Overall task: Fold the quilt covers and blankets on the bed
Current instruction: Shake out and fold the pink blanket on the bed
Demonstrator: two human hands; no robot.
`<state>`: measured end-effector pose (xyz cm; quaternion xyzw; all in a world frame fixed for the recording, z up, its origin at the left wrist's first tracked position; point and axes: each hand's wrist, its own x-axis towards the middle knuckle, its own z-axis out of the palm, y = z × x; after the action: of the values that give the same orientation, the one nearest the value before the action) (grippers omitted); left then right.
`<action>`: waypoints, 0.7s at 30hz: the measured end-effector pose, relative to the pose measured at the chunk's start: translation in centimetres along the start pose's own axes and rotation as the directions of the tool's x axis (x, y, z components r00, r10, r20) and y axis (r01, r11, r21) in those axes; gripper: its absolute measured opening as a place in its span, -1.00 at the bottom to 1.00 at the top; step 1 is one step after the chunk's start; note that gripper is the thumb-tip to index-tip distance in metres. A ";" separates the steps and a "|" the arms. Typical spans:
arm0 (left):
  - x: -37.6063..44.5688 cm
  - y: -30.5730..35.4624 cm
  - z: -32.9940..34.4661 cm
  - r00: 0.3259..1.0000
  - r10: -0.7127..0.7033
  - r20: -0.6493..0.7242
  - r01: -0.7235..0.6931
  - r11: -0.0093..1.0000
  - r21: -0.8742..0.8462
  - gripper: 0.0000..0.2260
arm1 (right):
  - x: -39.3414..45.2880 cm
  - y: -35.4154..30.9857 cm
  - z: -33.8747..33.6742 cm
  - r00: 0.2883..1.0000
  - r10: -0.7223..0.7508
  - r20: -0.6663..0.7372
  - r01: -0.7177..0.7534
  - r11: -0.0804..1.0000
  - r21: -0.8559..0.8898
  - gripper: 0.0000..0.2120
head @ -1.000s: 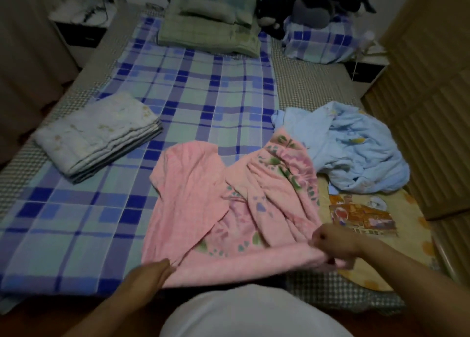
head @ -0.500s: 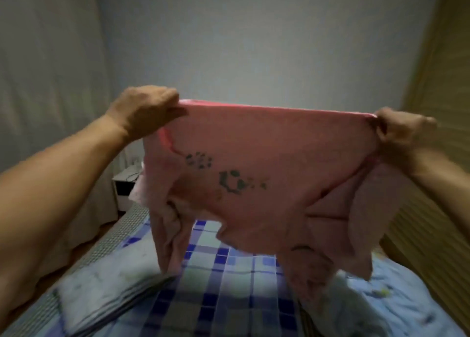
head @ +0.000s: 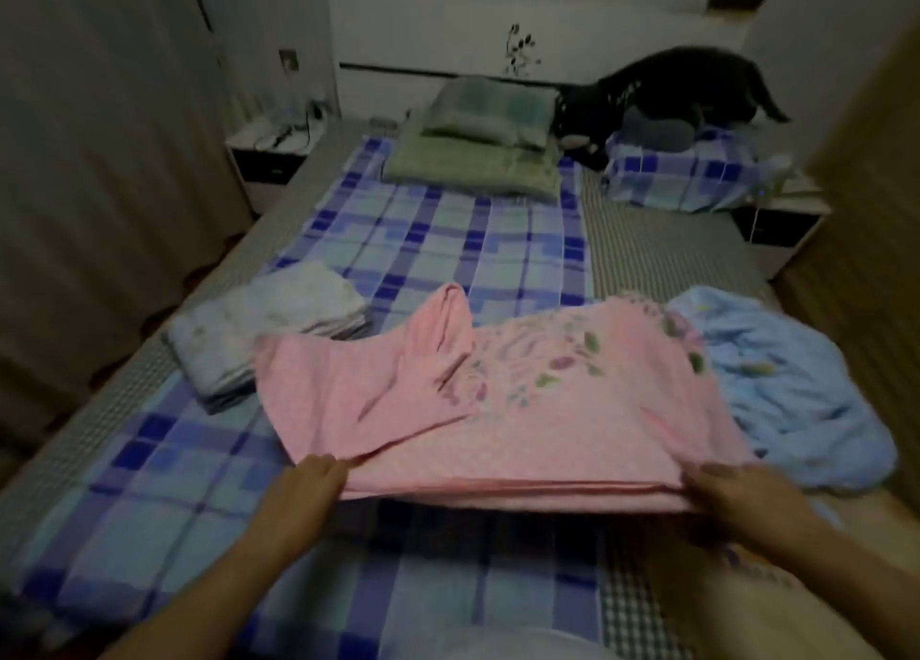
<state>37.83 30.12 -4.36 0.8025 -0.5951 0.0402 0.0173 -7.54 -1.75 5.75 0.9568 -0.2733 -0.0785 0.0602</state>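
While our left hand [head: 303,485] pinches the near left corner of the pink blanket [head: 498,410] and our right hand [head: 737,495] grips its near right corner, the blanket lies spread ahead of both on the plaid sheet [head: 438,241], between a folded pale stack [head: 269,326] and a crumpled blue cover [head: 796,395].

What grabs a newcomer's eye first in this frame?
The pink blanket spread across the near middle of the bed, its near edge gripped by the left hand and the right hand. A crumpled light blue blanket lies to its right, and a neatly folded pale stack to its left.
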 end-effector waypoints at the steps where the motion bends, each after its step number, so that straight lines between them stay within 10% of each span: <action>1: -1.7 1.2 2.3 0.993 -0.018 0.117 0.019 1.000 -0.005 -0.67 | -0.5 -1.5 2.7 0.993 0.013 0.119 -0.008 0.999 -0.039 -0.65; 6: -4.8 4.5 7.0 0.903 -0.046 0.428 0.069 0.997 -0.038 -0.55 | -3.3 -5.4 11.2 0.898 0.048 0.437 -0.039 0.999 -0.029 -0.86; 13: -12.3 7.6 9.2 0.735 0.016 0.677 0.203 0.949 -0.243 -0.71 | -3.9 -5.5 12.7 0.819 -0.130 0.559 0.207 0.976 -0.075 -0.60; 17: -15.5 8.8 10.6 0.630 -0.188 0.754 0.627 0.697 -0.349 -0.61 | 1.9 -8.6 10.6 0.735 -0.249 0.630 0.279 0.959 0.054 -0.67; 21: -11.4 5.1 8.9 0.424 -0.475 0.772 0.898 0.333 -0.288 -0.67 | 9.6 -13.4 10.9 0.808 -0.288 0.514 0.248 0.958 0.147 -0.71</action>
<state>30.04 38.85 -14.31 0.8851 -0.1120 -0.4271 0.1474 5.43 3.65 -8.19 0.9281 -0.1443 -0.3372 -0.0640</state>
